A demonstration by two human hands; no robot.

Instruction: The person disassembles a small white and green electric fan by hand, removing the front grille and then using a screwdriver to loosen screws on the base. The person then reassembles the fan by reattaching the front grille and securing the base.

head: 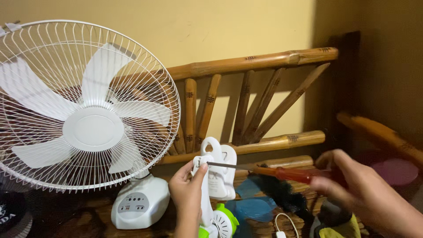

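Between hands: white device, screwdriver tip seemingly touching.

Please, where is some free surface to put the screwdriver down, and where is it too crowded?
Free: the dim wooden patch left of the fan base, under the fan guard. Crowded: between the left hand and right hand, with blue blades, cable.

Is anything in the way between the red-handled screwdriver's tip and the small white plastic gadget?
Nothing visible: the red-handled screwdriver in the right hand already reaches the small white plastic gadget, which the left hand steadies.
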